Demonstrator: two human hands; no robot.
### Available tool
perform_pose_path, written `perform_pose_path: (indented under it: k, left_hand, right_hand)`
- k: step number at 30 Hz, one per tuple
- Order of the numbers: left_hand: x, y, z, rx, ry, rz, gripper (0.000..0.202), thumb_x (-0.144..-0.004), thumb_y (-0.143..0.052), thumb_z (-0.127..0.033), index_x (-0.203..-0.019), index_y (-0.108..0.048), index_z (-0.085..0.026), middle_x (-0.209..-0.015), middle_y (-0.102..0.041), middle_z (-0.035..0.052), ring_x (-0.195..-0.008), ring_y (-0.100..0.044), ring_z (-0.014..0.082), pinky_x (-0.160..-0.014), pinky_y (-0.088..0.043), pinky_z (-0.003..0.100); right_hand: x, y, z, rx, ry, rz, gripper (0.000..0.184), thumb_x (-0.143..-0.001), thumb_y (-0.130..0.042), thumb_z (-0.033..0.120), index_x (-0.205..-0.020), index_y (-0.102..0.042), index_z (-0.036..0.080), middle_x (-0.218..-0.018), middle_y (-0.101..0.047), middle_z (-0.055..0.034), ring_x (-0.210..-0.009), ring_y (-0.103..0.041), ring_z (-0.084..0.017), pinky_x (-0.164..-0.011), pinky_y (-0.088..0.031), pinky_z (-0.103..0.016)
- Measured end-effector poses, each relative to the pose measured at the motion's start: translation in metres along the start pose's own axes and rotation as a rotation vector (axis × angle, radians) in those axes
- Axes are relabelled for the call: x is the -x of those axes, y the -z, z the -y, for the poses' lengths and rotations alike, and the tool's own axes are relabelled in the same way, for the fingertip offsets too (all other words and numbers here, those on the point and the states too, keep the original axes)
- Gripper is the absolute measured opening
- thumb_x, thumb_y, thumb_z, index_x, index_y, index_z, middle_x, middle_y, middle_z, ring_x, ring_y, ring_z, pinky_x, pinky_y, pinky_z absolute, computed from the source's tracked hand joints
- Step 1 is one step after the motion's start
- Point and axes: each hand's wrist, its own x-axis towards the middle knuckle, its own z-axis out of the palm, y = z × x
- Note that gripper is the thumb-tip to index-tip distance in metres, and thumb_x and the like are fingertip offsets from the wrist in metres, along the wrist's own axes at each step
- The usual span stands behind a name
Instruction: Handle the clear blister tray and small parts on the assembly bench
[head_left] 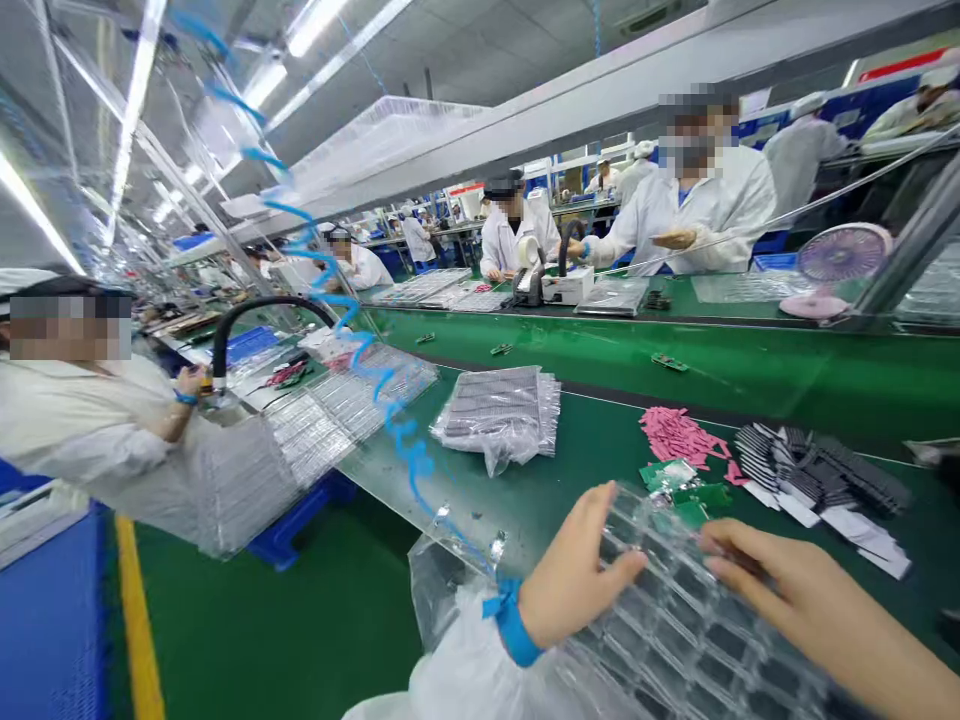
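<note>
As a green-matted workbench [592, 450] stretches away down a long assembly hall, a person's two bare hands rest on a clear plastic blister tray [675, 630] at the near right of the scene. The tray is thin, glossy and moulded into rows of small square pockets, some of them dark inside; it lies at the near edge of the bench, tilted toward the camera.

The left hand [574, 580], a blue wrist strap [514, 625] showing at the cuff of a white sleeve, lies loosely open, its palm against the tray's left edge and its thumb stretched over the pockets. The right hand [817, 610] reaches in from the right, fingers flat and extended, their tips pressed on the tray's top surface; neither hand is clenched round anything.

Just beyond the tray lie small green circuit boards [679, 485], a scatter of pink slips [679, 435] and a fanned row of dark, ribbed strips [817, 470]. Farther left sits a crinkled clear bag of grey parts [502, 410]. A coiled blue hose [360, 350] hangs over the left side, and a pink desk fan [836, 265] stands far right, where white-coated workers [690, 205] sit across the green conveyor.
</note>
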Motion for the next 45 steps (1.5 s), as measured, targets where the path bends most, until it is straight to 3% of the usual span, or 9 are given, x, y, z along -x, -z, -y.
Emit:
perform_pose_path:
  k: [5, 9, 12, 15, 20, 26, 34, 40, 45]
  left_hand:
    - [-0.005, -0.013, -0.003, -0.018, -0.023, -0.06, 0.056, -0.089, -0.043, -0.034, -0.14, -0.028, -0.02, -0.153, -0.024, 0.0131, -0.142, -0.015, 0.0278, -0.114, -0.015, 0.055]
    - [-0.024, -0.014, -0.023, -0.05, -0.204, -0.055, 0.04, -0.086, -0.05, -0.025, -0.125, -0.049, -0.029, -0.137, -0.052, 0.0056, -0.138, -0.026, 0.0286, -0.11, -0.003, 0.064]
    - [-0.038, -0.011, -0.036, 0.018, -0.235, -0.03, 0.012, -0.081, -0.058, -0.019, -0.089, -0.065, -0.024, -0.097, -0.071, 0.0017, -0.116, -0.053, 0.0255, -0.109, -0.013, 0.061]
    - [-0.044, -0.007, -0.038, 0.079, -0.222, -0.024, 0.007, -0.078, -0.062, -0.021, -0.072, -0.063, -0.02, -0.078, -0.069, 0.001, -0.087, -0.063, 0.0186, -0.095, -0.042, 0.044]
    - [-0.046, 0.005, -0.028, 0.113, -0.209, -0.003, 0.017, -0.076, -0.064, -0.023, -0.093, -0.063, -0.019, -0.083, -0.068, 0.0032, -0.081, -0.063, 0.0179, -0.076, -0.049, 0.033]
    - [-0.044, 0.017, -0.027, 0.224, -0.276, 0.156, 0.027, -0.077, -0.061, -0.019, -0.104, -0.061, -0.022, -0.08, -0.068, 0.0002, -0.075, -0.063, 0.0145, -0.071, -0.05, 0.028]
    - [-0.037, 0.011, -0.041, 0.843, -0.16, 0.224, 0.038, -0.079, -0.062, -0.015, -0.114, -0.054, -0.029, -0.07, -0.06, -0.0054, -0.066, -0.055, 0.0067, -0.069, -0.049, 0.021]
    - [-0.027, 0.004, -0.052, 0.854, -0.197, 0.224, 0.044, -0.081, -0.06, -0.012, -0.118, -0.052, -0.035, -0.072, -0.06, -0.0058, -0.07, -0.055, 0.0062, -0.071, -0.048, 0.018]
    - [-0.023, 0.001, -0.057, 0.825, -0.242, 0.219, 0.047, -0.082, -0.058, -0.01, -0.121, -0.051, -0.035, -0.074, -0.062, -0.0048, -0.075, -0.057, 0.0072, -0.073, -0.047, 0.018]
  right_hand:
    - [-0.004, 0.005, 0.01, -0.079, -0.02, 0.123, 0.011, -0.089, -0.045, 0.026, -0.084, -0.055, 0.024, -0.07, -0.06, 0.0025, -0.059, -0.055, -0.014, -0.054, -0.041, -0.023]
    - [-0.001, 0.012, 0.016, -0.113, -0.028, 0.116, 0.009, -0.088, -0.048, 0.023, -0.082, -0.054, 0.024, -0.071, -0.059, 0.0036, -0.062, -0.054, -0.013, -0.056, -0.041, -0.022]
    - [0.002, 0.015, 0.016, -0.109, -0.015, 0.096, 0.006, -0.087, -0.05, 0.022, -0.083, -0.054, 0.024, -0.072, -0.061, 0.0032, -0.063, -0.055, -0.013, -0.056, -0.042, -0.023]
    - [0.009, 0.016, 0.013, -0.074, -0.008, 0.037, 0.006, -0.088, -0.049, 0.024, -0.083, -0.053, 0.023, -0.089, -0.065, -0.002, -0.078, -0.058, -0.018, -0.067, -0.044, -0.03]
    - [0.031, 0.014, 0.011, -0.039, 0.018, -0.182, 0.014, -0.089, -0.05, 0.025, -0.075, -0.051, 0.023, -0.11, -0.062, -0.0047, -0.1, -0.055, -0.023, -0.079, -0.042, -0.037]
    - [0.053, 0.026, 0.014, -0.171, -0.006, -0.362, 0.017, -0.087, -0.056, 0.029, -0.072, -0.051, 0.025, -0.073, -0.059, 0.0032, -0.074, -0.056, -0.017, -0.075, -0.041, -0.033]
    - [0.059, 0.038, 0.009, -0.162, -0.1, -0.333, 0.015, -0.089, -0.052, 0.03, -0.076, -0.053, 0.025, -0.064, -0.052, 0.0031, -0.065, -0.049, -0.016, -0.069, -0.041, -0.033]
    - [0.05, 0.04, 0.03, -0.036, 0.021, -0.218, 0.008, -0.092, -0.049, 0.033, -0.091, -0.054, 0.027, -0.079, -0.063, 0.0026, -0.074, -0.057, -0.016, -0.1, -0.025, -0.046]
    - [0.029, 0.035, 0.048, -0.137, 0.105, -0.187, 0.007, -0.09, -0.052, 0.024, -0.084, -0.054, 0.024, -0.071, -0.059, 0.0064, -0.066, -0.054, -0.011, -0.096, -0.029, -0.039]
